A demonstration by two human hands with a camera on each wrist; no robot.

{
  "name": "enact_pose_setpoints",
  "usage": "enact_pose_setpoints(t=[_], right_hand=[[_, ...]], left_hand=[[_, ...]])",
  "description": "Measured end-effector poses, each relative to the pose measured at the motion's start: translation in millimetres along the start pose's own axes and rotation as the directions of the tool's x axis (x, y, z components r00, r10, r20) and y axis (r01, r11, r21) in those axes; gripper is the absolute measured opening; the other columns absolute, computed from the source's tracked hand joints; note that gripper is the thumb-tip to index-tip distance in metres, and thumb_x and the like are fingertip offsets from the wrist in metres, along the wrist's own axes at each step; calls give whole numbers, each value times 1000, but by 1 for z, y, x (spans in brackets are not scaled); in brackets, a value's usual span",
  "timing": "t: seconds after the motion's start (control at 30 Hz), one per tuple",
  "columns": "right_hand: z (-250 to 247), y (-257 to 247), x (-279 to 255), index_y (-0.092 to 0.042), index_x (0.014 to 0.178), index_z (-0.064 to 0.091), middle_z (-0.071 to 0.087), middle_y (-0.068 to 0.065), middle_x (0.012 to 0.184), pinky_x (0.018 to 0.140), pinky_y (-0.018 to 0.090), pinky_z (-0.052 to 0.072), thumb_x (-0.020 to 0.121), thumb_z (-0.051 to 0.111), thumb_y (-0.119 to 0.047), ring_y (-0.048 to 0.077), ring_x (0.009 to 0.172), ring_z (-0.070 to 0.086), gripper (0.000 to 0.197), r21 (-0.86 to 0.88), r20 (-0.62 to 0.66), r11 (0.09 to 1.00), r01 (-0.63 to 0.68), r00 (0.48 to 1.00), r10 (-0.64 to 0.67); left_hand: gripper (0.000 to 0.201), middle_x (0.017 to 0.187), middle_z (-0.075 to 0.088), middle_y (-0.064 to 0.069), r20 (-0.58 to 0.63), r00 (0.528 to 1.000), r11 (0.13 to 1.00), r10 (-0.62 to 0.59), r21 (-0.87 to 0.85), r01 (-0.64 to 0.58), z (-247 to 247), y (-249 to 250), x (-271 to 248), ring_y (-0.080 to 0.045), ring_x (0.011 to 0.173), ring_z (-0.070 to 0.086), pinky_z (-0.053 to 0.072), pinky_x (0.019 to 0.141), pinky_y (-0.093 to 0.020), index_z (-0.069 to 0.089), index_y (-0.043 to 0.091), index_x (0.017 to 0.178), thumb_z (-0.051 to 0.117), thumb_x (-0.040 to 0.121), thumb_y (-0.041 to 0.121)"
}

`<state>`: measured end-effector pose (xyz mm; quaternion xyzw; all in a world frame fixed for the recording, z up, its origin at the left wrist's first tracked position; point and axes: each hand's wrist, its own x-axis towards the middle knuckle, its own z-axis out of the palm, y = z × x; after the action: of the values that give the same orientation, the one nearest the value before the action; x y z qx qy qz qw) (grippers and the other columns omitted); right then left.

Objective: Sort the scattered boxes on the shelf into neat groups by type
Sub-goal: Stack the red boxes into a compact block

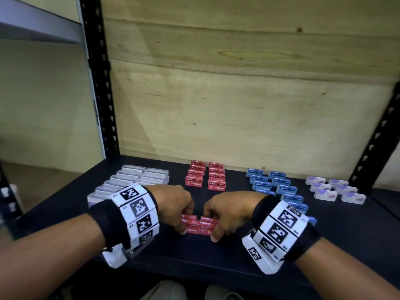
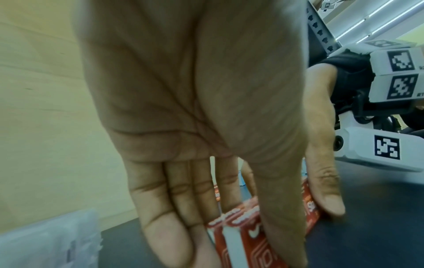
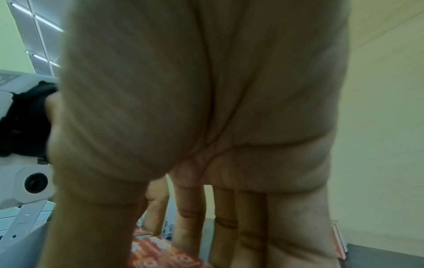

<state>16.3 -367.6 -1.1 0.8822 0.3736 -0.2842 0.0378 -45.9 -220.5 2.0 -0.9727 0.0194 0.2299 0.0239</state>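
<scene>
A person's two hands meet at the near middle of a dark shelf [image 1: 249, 252]. The left hand [image 1: 173, 202] and right hand [image 1: 229, 210] each curl their fingers around a small cluster of red staple boxes [image 1: 199, 225], thumbs on the near side, fingers on the far side. The cluster rests on the shelf. Farther back, two neat rows of red staple boxes [image 1: 205, 176] stand in the middle. Clear plastic boxes [image 1: 129, 180] are grouped at the left, blue staple boxes [image 1: 277, 187] to the right, and white boxes with purple print [image 1: 333, 189] at the far right. A plywood back panel [image 1: 238, 83] stands behind.
</scene>
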Motion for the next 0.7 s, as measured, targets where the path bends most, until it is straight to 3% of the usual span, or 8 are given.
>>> enact_pose_setpoints(t=[0.13,0.4,0.7], right_hand=[[-1,-2,1,-20,120,61,73,5,99,63,24,51,85,76,-32,14,73,65,40,-17,-1,1000,5,1000,-5],[1,-3,3,-21,118,62,74,4,97,76,32,56,83,77,-31,16,75,67,40,-59,-25,998,23,999,-25],[0,-5,5,-20,119,61,74,4,97,74,31,56,84,77,-30,18,78,69,40,-83,-9,996,28,1000,-29]], left_hand=[[40,108,65,8,-29,999,1000,24,-7,-24,1,0,2,-12,96,61,52,90,-36,63,29,116,74,80,44],[39,106,66,9,-65,997,998,40,-37,-42,3,0,4,-11,94,62,53,87,-33,64,29,114,75,80,43],[36,99,71,6,-43,999,997,17,-77,-20,5,-2,8,-11,90,67,55,85,-33,65,29,111,77,79,42]])
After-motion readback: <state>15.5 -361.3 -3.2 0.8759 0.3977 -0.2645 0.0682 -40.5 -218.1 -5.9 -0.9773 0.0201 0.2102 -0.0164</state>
